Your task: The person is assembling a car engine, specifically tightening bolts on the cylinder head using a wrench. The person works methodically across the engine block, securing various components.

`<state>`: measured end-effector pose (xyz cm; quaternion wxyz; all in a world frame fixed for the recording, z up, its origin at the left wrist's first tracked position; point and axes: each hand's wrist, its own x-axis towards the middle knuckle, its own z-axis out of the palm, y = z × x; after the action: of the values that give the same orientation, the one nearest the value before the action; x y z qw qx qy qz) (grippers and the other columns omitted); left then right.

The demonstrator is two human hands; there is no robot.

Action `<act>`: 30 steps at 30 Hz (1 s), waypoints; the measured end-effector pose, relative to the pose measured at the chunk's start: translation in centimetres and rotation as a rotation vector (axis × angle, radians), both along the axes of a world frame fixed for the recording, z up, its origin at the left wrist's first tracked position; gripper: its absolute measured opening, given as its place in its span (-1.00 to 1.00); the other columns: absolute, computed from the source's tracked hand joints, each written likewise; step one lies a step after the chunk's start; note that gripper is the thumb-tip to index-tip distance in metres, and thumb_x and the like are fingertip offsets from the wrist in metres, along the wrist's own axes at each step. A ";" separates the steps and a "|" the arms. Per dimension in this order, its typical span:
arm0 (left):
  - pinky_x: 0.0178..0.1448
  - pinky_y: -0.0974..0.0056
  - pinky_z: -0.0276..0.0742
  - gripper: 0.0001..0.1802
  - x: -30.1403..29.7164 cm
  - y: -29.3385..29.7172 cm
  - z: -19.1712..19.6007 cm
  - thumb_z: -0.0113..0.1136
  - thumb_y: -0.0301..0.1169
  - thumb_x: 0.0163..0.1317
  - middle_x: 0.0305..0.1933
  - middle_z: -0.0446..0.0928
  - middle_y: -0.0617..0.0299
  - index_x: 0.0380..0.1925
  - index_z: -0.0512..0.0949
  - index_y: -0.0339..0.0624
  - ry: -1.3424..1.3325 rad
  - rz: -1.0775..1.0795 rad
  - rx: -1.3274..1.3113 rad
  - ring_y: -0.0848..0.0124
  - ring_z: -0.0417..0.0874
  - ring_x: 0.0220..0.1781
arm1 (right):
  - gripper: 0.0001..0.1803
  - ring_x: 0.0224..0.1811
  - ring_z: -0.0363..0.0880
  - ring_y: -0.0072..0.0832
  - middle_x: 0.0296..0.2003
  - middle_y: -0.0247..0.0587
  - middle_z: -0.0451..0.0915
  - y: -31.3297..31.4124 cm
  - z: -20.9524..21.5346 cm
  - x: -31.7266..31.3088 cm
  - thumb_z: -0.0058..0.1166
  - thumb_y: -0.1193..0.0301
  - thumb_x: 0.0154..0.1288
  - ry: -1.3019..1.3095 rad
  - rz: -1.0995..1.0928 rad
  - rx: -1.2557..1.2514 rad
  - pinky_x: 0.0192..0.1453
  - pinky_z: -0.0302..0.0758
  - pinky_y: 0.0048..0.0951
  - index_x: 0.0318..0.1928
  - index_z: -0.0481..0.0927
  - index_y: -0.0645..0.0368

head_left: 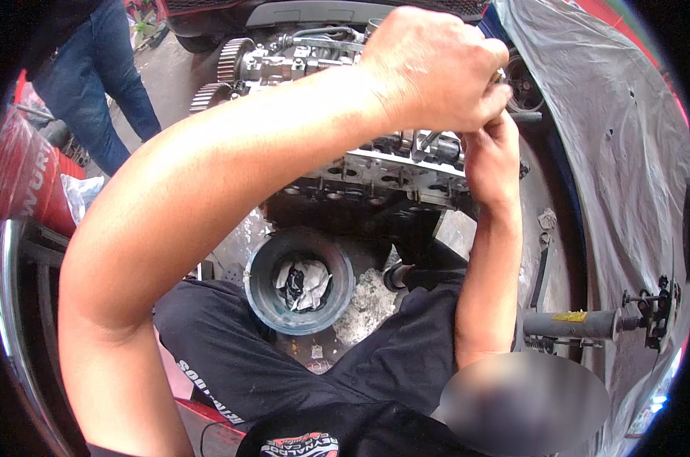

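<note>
My left hand [435, 70] is closed in a fist above the right end of an engine [390, 171], its forearm crossing in front of much of the cylinder head. A tiny bright bit shows between its fingers, too small to name. Just below, my right hand [491, 164] is raised with bent fingers that meet the left thumb and fingertips. What the two hands grip between them is hidden. Two toothed cam gears [234, 59] and shiny camshaft parts [291, 65] show on the engine's left end.
A round bucket [257, 301] holding crumpled paper or rags stands between my legs. To the right hang a grey plastic sheet [611, 152] and a grey cylinder [569, 325] on a bracket. At the far left a person in jeans [93, 76] stands by red plastic-wrapped goods [36, 179].
</note>
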<state>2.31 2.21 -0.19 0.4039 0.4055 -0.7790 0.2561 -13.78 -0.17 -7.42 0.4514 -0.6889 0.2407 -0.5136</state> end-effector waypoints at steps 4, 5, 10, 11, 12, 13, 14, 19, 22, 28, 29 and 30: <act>-0.32 0.13 0.65 -0.63 1.3 -2.5 0.6 0.31 -0.17 0.19 -0.48 0.68 0.01 -0.66 0.63 -0.19 0.065 -0.141 -0.129 0.13 0.75 -0.43 | -0.77 -0.15 0.71 -0.50 -0.28 -0.31 0.66 0.1 0.6 1.0 0.04 0.38 0.62 0.039 0.030 0.007 -0.02 0.60 -0.45 0.02 0.60 0.31; -0.33 0.13 0.63 -0.62 1.6 -3.1 0.5 0.31 -0.15 0.20 -0.50 0.67 0.05 -0.67 0.63 -0.16 0.057 -0.088 -0.181 0.16 0.74 -0.45 | -0.78 -0.19 0.71 -0.51 -0.32 -0.32 0.64 0.2 0.8 1.8 0.03 0.39 0.62 0.037 0.032 0.022 -0.05 0.60 -0.46 0.00 0.60 0.31; 0.14 -0.02 0.49 -0.73 0.4 -5.5 -1.7 0.26 -0.23 0.24 -0.32 0.66 0.02 -0.35 0.64 -0.26 0.436 -0.026 -0.431 0.05 0.65 -0.15 | -0.83 -0.22 0.73 -0.47 -0.31 -0.25 0.68 -0.3 0.9 1.2 0.04 0.43 0.60 -0.015 0.018 0.111 -0.07 0.64 -0.47 -0.04 0.59 0.31; 0.22 -0.06 0.45 -0.73 0.3 -4.7 -2.3 0.25 -0.29 0.24 -0.25 0.66 -0.01 -0.24 0.63 -0.31 0.692 0.019 -0.422 0.01 0.64 -0.09 | -0.83 -0.22 0.73 -0.47 -0.31 -0.25 0.69 -0.5 0.7 1.6 0.04 0.44 0.60 -0.026 0.022 0.111 -0.07 0.64 -0.46 -0.03 0.59 0.31; 0.15 0.00 0.52 -0.72 0.4 -4.5 -3.1 0.20 -0.28 0.33 -0.23 0.67 0.00 -0.18 0.60 -0.33 0.926 -0.225 -0.126 0.07 0.67 -0.13 | -0.84 -0.22 0.72 -0.47 -0.31 -0.24 0.69 -0.5 0.7 1.6 0.04 0.45 0.60 -0.031 0.016 0.107 -0.06 0.65 -0.46 -0.03 0.59 0.31; 0.08 0.07 0.59 -0.70 0.5 -4.4 -3.8 0.14 -0.28 0.42 -0.22 0.68 0.00 -0.13 0.58 -0.36 1.277 -0.507 0.161 0.13 0.70 -0.17 | -0.84 -0.22 0.72 -0.47 -0.31 -0.24 0.69 -0.4 0.7 1.7 0.04 0.46 0.59 -0.036 0.010 0.102 -0.06 0.65 -0.45 -0.03 0.59 0.31; 0.01 0.13 0.66 -0.68 0.8 -4.1 -4.5 0.08 -0.27 0.51 -0.20 0.69 0.01 -0.07 0.55 -0.38 1.618 -0.648 0.366 0.19 0.73 -0.21 | -0.85 -0.22 0.72 -0.48 -0.32 -0.24 0.70 -0.3 0.8 2.1 0.05 0.47 0.59 -0.020 0.034 0.078 -0.05 0.66 -0.45 -0.03 0.60 0.31; -0.16 0.16 0.68 -0.60 -3.3 -1.6 -1.8 -0.14 -0.21 0.63 -0.27 0.69 -0.04 -0.16 0.55 -0.33 1.994 -1.145 0.397 0.20 0.74 -0.27 | -0.80 -0.27 0.66 -0.57 -0.28 -0.25 0.72 -0.5 0.4 2.5 0.07 0.47 0.57 0.071 -0.164 -0.035 -0.09 0.63 -0.46 -0.01 0.65 0.35; -0.24 0.12 0.66 -0.57 -2.8 -2.8 -0.8 -0.24 -0.23 0.64 -0.31 0.67 -0.06 -0.15 0.53 -0.36 1.891 -1.043 0.660 0.17 0.71 -0.39 | -0.79 -0.27 0.66 -0.59 -0.27 -0.26 0.74 -0.1 0.6 2.1 0.06 0.47 0.56 0.089 -0.160 -0.044 -0.10 0.60 -0.46 0.03 0.65 0.35; -0.56 0.38 0.28 -0.59 0.6 -8.1 3.1 -0.20 -0.25 0.63 -0.62 0.26 0.41 -0.50 0.35 -0.05 1.083 -0.880 1.780 0.52 0.24 -0.68 | -0.77 -0.13 0.75 -0.43 -0.23 -0.15 0.73 0.6 0.5 1.6 0.09 0.42 0.58 0.195 -0.122 -0.066 0.00 0.68 -0.41 -0.01 0.63 0.38; -0.56 0.38 0.28 -0.59 -0.2 -7.9 3.0 -0.18 -0.26 0.63 -0.63 0.27 0.41 -0.50 0.35 -0.04 1.137 -0.880 1.683 0.53 0.25 -0.68 | -0.79 -0.18 0.72 -0.47 -0.27 -0.19 0.73 0.5 0.5 1.5 0.09 0.44 0.57 0.146 -0.121 -0.027 -0.02 0.64 -0.43 -0.02 0.64 0.37; -0.57 0.37 0.27 -0.60 -0.9 -8.0 2.6 -0.15 -0.27 0.62 -0.63 0.27 0.41 -0.51 0.34 -0.04 1.187 -0.866 1.586 0.53 0.26 -0.68 | -0.81 -0.23 0.69 -0.52 -0.31 -0.22 0.73 0.4 0.3 1.7 0.09 0.45 0.57 0.088 -0.113 0.016 -0.05 0.60 -0.45 -0.04 0.65 0.35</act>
<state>1.37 -5.84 2.39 0.3953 0.3009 -0.4799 -0.7231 -12.09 0.24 -7.13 0.4161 -0.6926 0.3027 -0.5056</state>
